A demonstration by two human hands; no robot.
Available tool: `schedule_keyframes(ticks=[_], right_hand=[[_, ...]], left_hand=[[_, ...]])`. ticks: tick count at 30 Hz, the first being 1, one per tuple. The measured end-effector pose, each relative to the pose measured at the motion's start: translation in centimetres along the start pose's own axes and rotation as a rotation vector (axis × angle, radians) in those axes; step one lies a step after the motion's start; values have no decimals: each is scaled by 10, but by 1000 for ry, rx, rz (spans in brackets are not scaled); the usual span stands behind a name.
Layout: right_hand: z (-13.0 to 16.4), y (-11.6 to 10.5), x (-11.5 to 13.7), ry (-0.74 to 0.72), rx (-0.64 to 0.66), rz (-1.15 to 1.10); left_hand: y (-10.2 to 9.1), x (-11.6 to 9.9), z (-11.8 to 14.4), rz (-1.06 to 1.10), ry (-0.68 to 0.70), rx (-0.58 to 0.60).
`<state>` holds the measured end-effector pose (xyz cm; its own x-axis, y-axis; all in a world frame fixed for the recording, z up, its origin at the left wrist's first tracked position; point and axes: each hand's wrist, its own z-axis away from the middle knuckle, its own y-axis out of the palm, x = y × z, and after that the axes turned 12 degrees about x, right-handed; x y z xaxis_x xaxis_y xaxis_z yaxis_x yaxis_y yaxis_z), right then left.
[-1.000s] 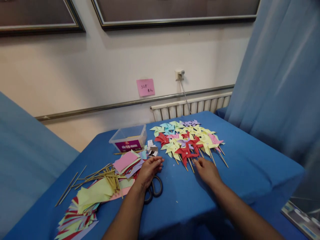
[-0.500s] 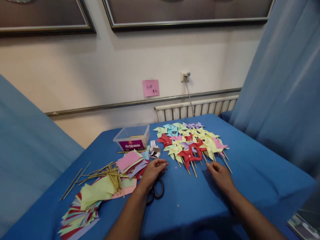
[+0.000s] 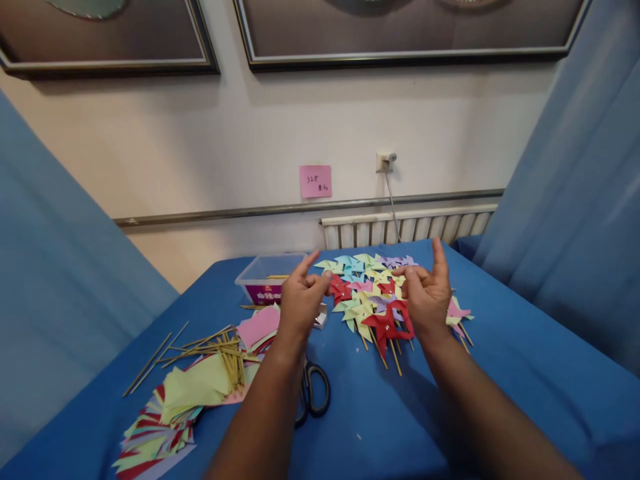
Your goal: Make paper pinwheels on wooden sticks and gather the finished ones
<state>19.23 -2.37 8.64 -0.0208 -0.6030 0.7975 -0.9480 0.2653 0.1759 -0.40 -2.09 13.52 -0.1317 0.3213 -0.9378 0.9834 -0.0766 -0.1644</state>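
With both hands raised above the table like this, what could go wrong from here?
1. The right hand hovers directly over the paper pinwheels; coming down carelessly, it might crush the folded blades.
2. The scissors lie just beside the left forearm, partly hidden by it; a lowered arm could bump them.
3. The thin wooden sticks lie loose on the colored paper sheets near the left hand; a sweep may scatter them.

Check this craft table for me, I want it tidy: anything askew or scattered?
Yes. The wooden sticks lie strewn at crossed angles over the paper squares, a few strayed onto the blue table. Nothing looks damaged.
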Motion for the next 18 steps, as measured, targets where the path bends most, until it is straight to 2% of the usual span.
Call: schedule_keyframes(ticks=[3, 6, 12, 15, 18], right_hand=[[-9, 20, 16, -121, 19, 7], [-11, 29, 23, -217, 4, 56], [-16, 26, 10, -319, -42, 273], [-26, 21, -4, -284, -73, 385], [-41, 17, -22, -77, -26, 522]], left_hand=[[9, -14, -1, -41, 212, -167], [15, -11, -3, -176, 350, -306], [15, 4, -11, -430, 456, -385], [7, 7, -20, -517, 364, -388], [-6, 15, -35, -594, 91, -276]])
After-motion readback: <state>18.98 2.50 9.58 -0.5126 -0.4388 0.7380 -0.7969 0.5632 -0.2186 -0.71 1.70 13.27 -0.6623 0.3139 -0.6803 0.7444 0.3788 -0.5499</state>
